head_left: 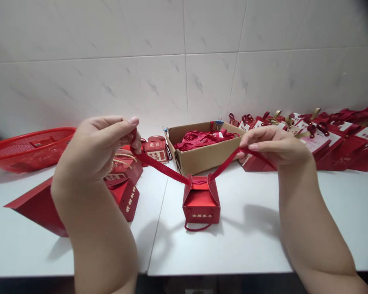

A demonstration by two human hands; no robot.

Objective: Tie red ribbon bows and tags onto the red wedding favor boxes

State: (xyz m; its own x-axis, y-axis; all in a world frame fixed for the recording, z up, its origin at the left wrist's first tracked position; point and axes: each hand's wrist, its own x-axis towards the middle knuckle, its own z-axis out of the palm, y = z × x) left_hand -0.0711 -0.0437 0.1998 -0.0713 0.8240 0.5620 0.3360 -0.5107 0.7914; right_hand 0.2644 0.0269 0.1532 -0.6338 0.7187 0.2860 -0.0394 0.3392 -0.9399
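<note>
A small red gift box (201, 200) stands upright on the white table, with a red cord handle hanging at its front. A red ribbon (162, 166) runs through the top of the box, and its two ends rise outward to either side. My left hand (102, 141) pinches one end, up and to the left of the box. On the other side my right hand (268, 145) pinches the other end, with a short tail hanging past the fingers. Both lengths look stretched nearly straight. Neither hand touches the box itself.
Behind the gift box sits a cardboard box (202, 155) of red ribbons. Several red gift bags (334, 143) line the back right. At left are a red plastic basket (27, 153) and more red boxes (127, 200), partly behind my left arm. A tiled wall closes the back.
</note>
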